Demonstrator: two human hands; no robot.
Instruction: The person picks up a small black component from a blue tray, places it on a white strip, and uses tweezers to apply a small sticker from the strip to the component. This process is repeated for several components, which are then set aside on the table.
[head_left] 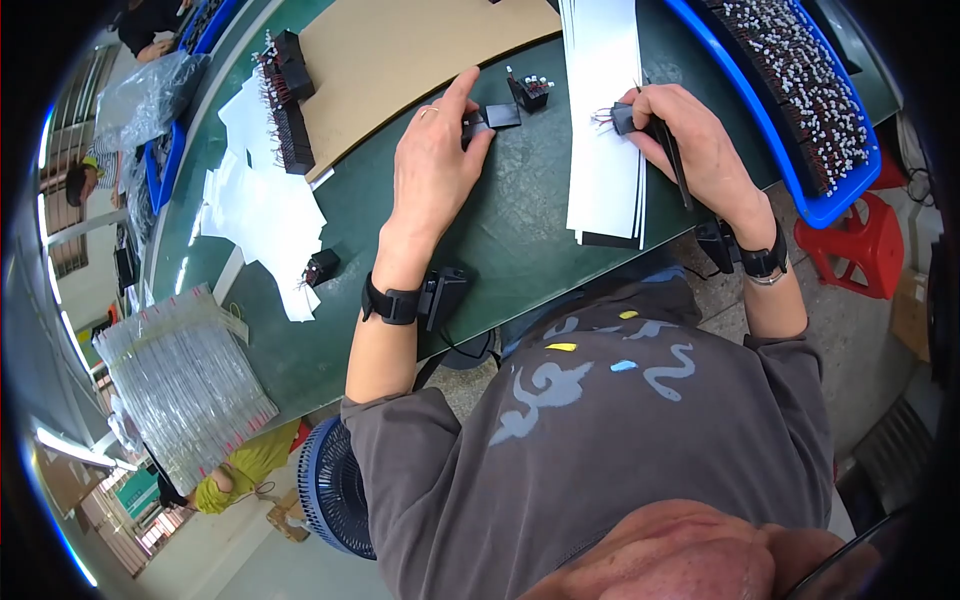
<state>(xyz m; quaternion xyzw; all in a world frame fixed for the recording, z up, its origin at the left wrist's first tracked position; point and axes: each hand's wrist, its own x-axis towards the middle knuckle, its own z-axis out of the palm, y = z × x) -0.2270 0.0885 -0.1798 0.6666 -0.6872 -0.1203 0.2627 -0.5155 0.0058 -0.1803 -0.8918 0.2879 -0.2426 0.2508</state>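
Observation:
My left hand is closed around a small black block, thumb on one side and index finger on the other, on the green table. Just beyond it stands a black part with several white-tipped wires. Over the white paper strips, my right hand pinches a small dark component with thin wires pointing left. A slim black pen-like tool also sits in that hand, slanting down past the palm; its exact kind cannot be made out.
At right, a blue tray holds many white-tipped wired parts. Far left are a brown board, a row of black parts, loose white paper and a clear-wrapped stack. A red stool and blue fan stand below table level.

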